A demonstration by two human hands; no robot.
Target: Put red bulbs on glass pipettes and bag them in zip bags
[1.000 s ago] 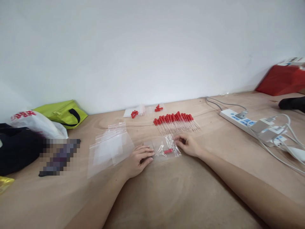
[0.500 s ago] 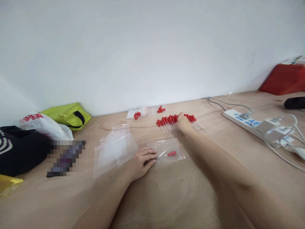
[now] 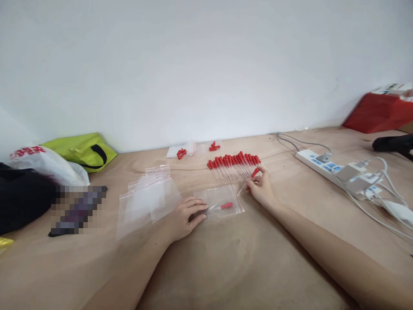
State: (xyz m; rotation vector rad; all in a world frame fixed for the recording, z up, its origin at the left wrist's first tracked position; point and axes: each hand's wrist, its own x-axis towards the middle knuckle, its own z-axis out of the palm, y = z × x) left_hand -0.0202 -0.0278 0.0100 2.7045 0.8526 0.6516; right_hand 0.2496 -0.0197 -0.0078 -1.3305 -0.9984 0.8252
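A clear zip bag (image 3: 209, 196) lies flat on the table with one red-bulbed dropper (image 3: 226, 205) inside it. On the bag's left end rests my left hand (image 3: 189, 215), its fingers stretched out and the thumb apart from them. My right hand (image 3: 260, 189) pinches another dropper (image 3: 254, 172) just right of the bag's zip edge; its red bulb points up and away, its thin clear tube slants down to the left. Behind it lies a row of several red-bulbed droppers (image 3: 230, 162). To the left, several zip bags (image 3: 145, 202) overlap in a fanned stack.
Two small groups of red bulbs (image 3: 181, 153) lie on bags near the wall. A power strip (image 3: 322, 165) with plugs and cables stands right, a red bag (image 3: 377, 112) beyond it. A yellow-green pouch (image 3: 80, 148), a white plastic bag (image 3: 51, 168) and dark cloth (image 3: 26, 196) are left.
My right hand has come back from the row toward the zip bag with a dropper in its fingers. My left hand stays on the bag. The view has shifted slightly right.
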